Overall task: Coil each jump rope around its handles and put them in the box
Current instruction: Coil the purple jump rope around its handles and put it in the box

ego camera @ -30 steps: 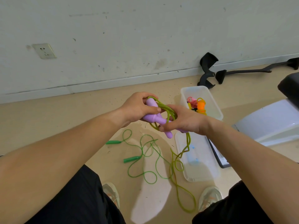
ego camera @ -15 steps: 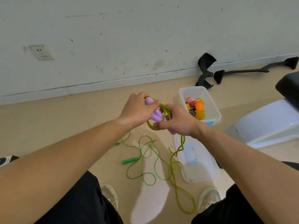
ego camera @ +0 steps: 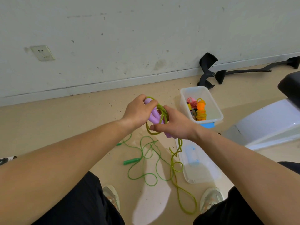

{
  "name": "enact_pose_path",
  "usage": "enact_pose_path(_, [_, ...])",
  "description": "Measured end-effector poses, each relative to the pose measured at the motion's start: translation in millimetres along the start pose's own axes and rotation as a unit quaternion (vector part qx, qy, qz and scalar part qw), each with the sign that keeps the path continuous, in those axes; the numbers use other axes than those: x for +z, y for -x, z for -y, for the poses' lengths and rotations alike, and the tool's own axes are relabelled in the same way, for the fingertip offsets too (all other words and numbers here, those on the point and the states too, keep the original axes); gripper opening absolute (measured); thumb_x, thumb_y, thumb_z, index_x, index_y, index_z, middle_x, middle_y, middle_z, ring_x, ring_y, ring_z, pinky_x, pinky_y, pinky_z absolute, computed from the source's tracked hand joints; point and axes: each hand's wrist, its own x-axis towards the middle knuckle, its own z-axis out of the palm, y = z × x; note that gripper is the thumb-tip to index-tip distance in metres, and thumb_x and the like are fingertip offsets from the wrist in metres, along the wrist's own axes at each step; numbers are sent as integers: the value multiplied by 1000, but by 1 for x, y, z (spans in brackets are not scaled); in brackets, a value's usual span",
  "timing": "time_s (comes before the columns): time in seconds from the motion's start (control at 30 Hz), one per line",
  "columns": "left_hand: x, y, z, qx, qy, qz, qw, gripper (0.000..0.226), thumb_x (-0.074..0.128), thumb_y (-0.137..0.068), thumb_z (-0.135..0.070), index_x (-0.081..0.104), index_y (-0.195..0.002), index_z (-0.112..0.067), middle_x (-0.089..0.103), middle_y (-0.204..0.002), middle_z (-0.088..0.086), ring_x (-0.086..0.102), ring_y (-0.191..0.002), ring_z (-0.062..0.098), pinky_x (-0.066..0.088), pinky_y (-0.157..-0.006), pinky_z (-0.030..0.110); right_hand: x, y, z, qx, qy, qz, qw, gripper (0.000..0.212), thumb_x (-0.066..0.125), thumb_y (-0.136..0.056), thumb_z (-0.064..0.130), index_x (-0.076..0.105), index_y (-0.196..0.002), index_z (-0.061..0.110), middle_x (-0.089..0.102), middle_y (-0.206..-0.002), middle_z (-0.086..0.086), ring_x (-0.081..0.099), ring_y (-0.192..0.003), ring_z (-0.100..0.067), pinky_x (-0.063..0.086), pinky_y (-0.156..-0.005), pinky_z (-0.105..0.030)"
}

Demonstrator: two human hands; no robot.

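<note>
left hand (ego camera: 138, 112) grip: clasps purple handles (ego camera: 154, 116) | right hand (ego camera: 176, 127) grip: holds yellow-green rope (ego camera: 163, 113) | box (ego camera: 210, 95): open, near right

I can read no text, label, brand or number anywhere in this view. A dark object (ego camera: 6, 160) at the left edge of the frame carries pale marks, cut off and too blurred to read. Any print inside the box (ego camera: 194, 92), right of centre, is too small to tell.
</note>
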Motion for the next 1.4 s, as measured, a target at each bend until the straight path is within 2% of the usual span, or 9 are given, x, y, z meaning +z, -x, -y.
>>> enact_pose_path(0.23, [-18, -13, 8, 86, -148, 23, 985, 28, 66, -83, -38, 49, -77, -16, 60, -66, -1, 49, -60, 16, 39, -55, 30, -16, 2, 7, 52, 226, -33, 972, 66, 51, -79, 81, 60, -84, 16, 64, -76, -1, 60, -73, -18, 45, -64, -36])
enact_pose_path(0.33, [-27, -17, 13, 104, -181, 45, 977, 30, 64, -84, -38, 47, -71, -16, 52, -64, -4, 45, -60, 16, 38, -58, 31, -29, 4, 10, 64, 134, -62, 987, 67, 33, -98, 65, 69, -76, 12, 63, -73, -1, 60, -74, -19, 42, -69, -35])
enact_pose_path(0.57, [-21, -8, 15, 135, -215, 125, 959, 30, 63, -85, -39, 48, -71, -16, 53, -66, -6, 47, -61, 13, 41, -59, 31, -39, 1, 8, 54, 117, -92, 987, 42, 48, -103, 40, 62, -70, 16, 49, -58, 4, 46, -56, -11, 32, -52, -27])
enact_pose_path(0.7, [-17, -4, 8, 152, -216, 113, 958, 32, 62, -87, -39, 45, -71, -17, 53, -67, -5, 46, -60, 14, 40, -58, 31, -42, 3, 9, 43, 70, -172, 982, 42, 48, -103, 37, 68, -81, 7, 56, -67, -2, 47, -61, -11, 36, -57, -26])
enact_pose_path(0.87, [-20, -6, 12, 155, -295, 65, 941, 30, 51, -94, -43, 49, -80, -18, 62, -76, -4, 59, -71, 17, 45, -60, 33, -26, 7, 21, 18, 17, -164, 986, 41, 54, -100, 32, 63, -68, 8, 33, -39, 9, 33, -40, -7, 27, -43, -23])
enact_pose_path(1.0, [-27, -8, 13, 153, -216, 62, 962, 33, 46, -100, -42, 50, -84, -14, 65, -80, -6, 59, -74, 15, 40, -60, 32, -35, 6, 26, 4, -29, -207, 978, 44, 59, -93, 25, 49, -66, -7, 33, -54, -3, 30, -49, -11, 28, -50, -27])
enact_pose_path(1.13, [-33, -17, 21, 132, -157, 2, 979, 36, 44, -100, -43, 52, -87, -11, 66, -84, 0, 60, -80, 20, 46, -68, 36, -47, 10, 24, 11, -50, -122, 991, 47, 75, -85, 43, 63, -72, -1, 38, -54, 3, 35, -49, -9, 32, -48, -21])
enact_pose_path(1.27, [-23, -18, 21, 76, -124, -52, 988, 32, 44, -100, -42, 51, -90, -13, 60, -84, -3, 53, -74, 8, 36, -59, 23, -31, 10, 22, 88, 32, 44, 995, 20, 60, -94, 12, 72, -108, 18, 55, -67, 3, 51, -53, -12, 48, -50, -23])
enact_pose_path(1.4, [-15, -9, 13, 75, -91, -79, 990, 28, 43, -102, -38, 50, -94, -12, 64, -65, -13, 55, -72, -1, 36, -59, 16, -19, 9, 20, 95, 24, 49, 994, 16, 53, -87, 2, 64, -97, 8, 68, -68, -10, 69, -59, -20, 60, -58, -34])
